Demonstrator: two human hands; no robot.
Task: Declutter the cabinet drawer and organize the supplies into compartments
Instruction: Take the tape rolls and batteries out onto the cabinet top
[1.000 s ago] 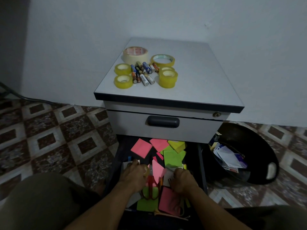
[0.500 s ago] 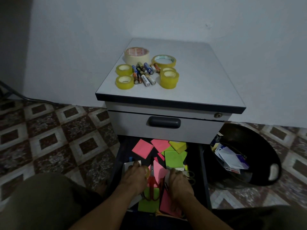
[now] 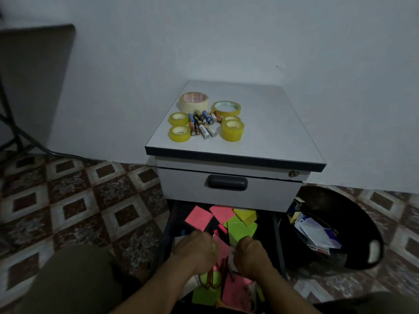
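Observation:
The cabinet's lower drawer is pulled out and strewn with pink sticky notes and green sticky notes. Both my hands are down in it. My left hand curls round a small yellowish tape roll. My right hand is balled up, with a white scrap showing at its fingers. Red-handled scissors lie between my wrists on the notes. On the cabinet top sit several tape rolls and several batteries.
The upper drawer with its dark handle is closed above my hands. A black bin holding papers stands right of the cabinet. My knee is at the lower left on the patterned tile floor, and a cable runs along the wall.
The view has tilted upward, so the cabinet sits lower in frame. My right hand has drawn into a tighter fist; both hands stay in the drawer, slightly nearer each other.

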